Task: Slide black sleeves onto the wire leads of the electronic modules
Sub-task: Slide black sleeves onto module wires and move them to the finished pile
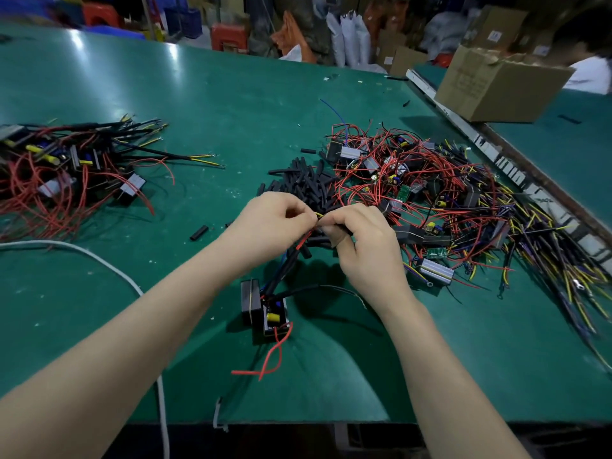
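Far left edge of the green worktop (231, 104): a heap of modules with red wires and black-sleeved leads (66, 167), yellow tips pointing right. These look finished.

Centre, near the front edge: the left hand (275, 220), fingers curled, pinches the tip of a thin wire lead (303, 241) — red and yellow strands show at the fingertips. The lead drops down and toward the front edge to a small black electronic module with a yellow capacitor (265, 309), hanging or resting just below the hands; which, cannot tell.

Touching it on the right: the right hand (361, 246), fingers curled round a short black tubular sleeve (341, 230). Sleeve's long axis lies roughly left to right, open end facing the left fingertips. Lead tip and sleeve mouth meet between the two thumbs; whether the tip has entered is hidden.

Judgement: the sleeve must travel leftward and down along the lead toward the module; right grip is the mover, left only steadies.

Behind the hands: pile of loose black sleeves (301, 180). Right of it: tangle of unsleeved modules (430, 193). Far right corner: a brown cardboard box (496, 87).
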